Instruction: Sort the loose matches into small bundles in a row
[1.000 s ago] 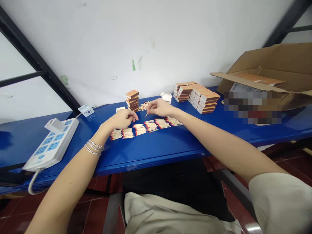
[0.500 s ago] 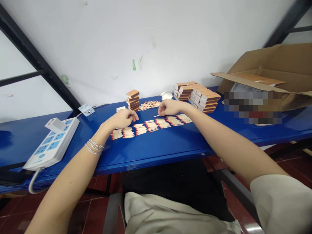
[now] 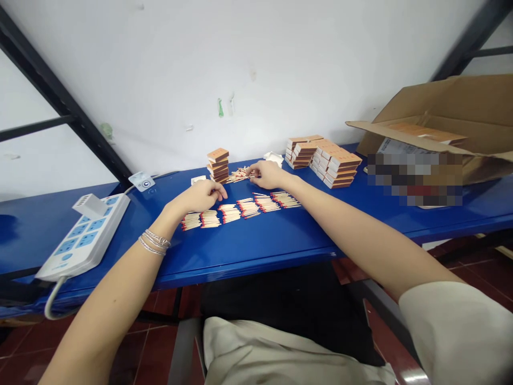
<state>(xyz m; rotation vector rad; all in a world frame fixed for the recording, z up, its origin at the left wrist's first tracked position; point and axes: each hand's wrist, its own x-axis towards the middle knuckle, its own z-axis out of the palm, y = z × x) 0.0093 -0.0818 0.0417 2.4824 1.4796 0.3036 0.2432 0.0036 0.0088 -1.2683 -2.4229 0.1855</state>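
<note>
Red-tipped matches lie in several small groups in a row (image 3: pixel 231 213) across the blue table. Behind them is a loose heap of matches (image 3: pixel 238 175). My right hand (image 3: pixel 267 174) is at the right side of this heap, its fingers bent down onto it; whether a match is between the fingertips is too small to tell. My left hand (image 3: pixel 202 195) hovers above the left groups with its fingers curled, close to the front of a stack of matchboxes (image 3: pixel 218 166). Nothing clear shows between its fingertips.
More stacked matchboxes (image 3: pixel 334 160) stand at the back right, beside an open cardboard box (image 3: pixel 452 112). White trays (image 3: pixel 273 158) lie near the wall. A white power strip (image 3: pixel 86 235) with a cable is at the left.
My right hand has moved back and left, from above the match groups to the loose heap. The match it held near the row no longer shows. My left hand has hardly moved.
</note>
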